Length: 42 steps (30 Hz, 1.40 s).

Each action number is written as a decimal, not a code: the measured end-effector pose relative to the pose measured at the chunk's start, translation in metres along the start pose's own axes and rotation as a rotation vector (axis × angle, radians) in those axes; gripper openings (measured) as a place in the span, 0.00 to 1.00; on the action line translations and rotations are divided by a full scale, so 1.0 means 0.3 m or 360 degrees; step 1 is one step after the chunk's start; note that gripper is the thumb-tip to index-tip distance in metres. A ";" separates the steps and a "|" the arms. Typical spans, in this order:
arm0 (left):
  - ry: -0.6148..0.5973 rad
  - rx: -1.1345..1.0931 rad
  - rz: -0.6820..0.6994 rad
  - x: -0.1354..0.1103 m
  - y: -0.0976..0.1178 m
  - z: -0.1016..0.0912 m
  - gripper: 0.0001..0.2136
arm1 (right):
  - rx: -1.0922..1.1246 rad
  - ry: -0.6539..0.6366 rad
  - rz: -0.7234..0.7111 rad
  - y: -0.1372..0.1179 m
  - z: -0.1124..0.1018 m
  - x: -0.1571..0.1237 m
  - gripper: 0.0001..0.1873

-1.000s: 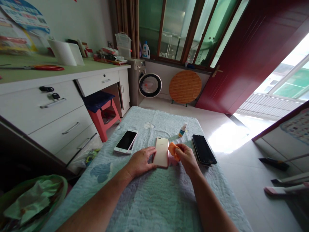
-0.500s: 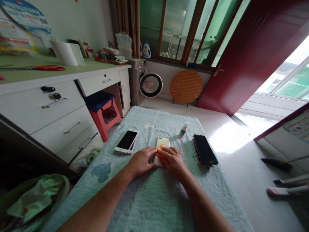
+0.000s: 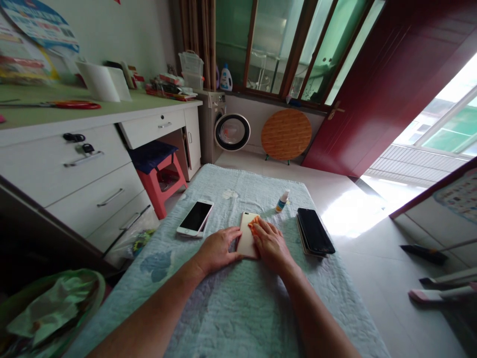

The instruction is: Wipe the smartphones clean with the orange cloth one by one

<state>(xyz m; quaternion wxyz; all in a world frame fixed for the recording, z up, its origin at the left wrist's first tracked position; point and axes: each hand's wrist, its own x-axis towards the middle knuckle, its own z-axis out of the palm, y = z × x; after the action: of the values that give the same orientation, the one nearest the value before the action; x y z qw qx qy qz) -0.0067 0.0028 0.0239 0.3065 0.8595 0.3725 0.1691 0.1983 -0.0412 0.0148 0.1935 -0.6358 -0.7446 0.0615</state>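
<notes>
Gold phone [image 3: 246, 243], back up at the heart of the clock on the quilted cover [image 3: 231, 313], and the action's on its top-right edge now! Half a second ago the orange cloth [image 3: 254, 225] sat further left; now it's slid to two o'clock, baring more of the middle. The right hand [image 3: 271, 244] has it bunched beneath its fingers, so the rub seems to be working across the back and out to the rim. The left hand [image 3: 219, 248] hasn't budged: thumb and fingers spread along the nine o'clock edge, apparently steadying; any squeeze, I can't tell. Spray bottle [image 3: 282, 202] between one and two, dark phone [image 3: 316, 231] at three, white phone [image 3: 196, 219] toward ten, all untouched.
</notes>
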 end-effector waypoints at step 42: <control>-0.0008 0.0089 0.0023 0.000 0.006 -0.004 0.27 | -0.0267 -0.0059 0.0420 0.014 0.026 0.057 0.23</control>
<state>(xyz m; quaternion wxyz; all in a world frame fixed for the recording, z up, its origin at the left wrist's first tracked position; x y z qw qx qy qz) -0.0062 0.0024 0.0260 0.2822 0.8707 0.3702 0.1586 0.1974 -0.0227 0.0098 0.1161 -0.7408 -0.6607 0.0357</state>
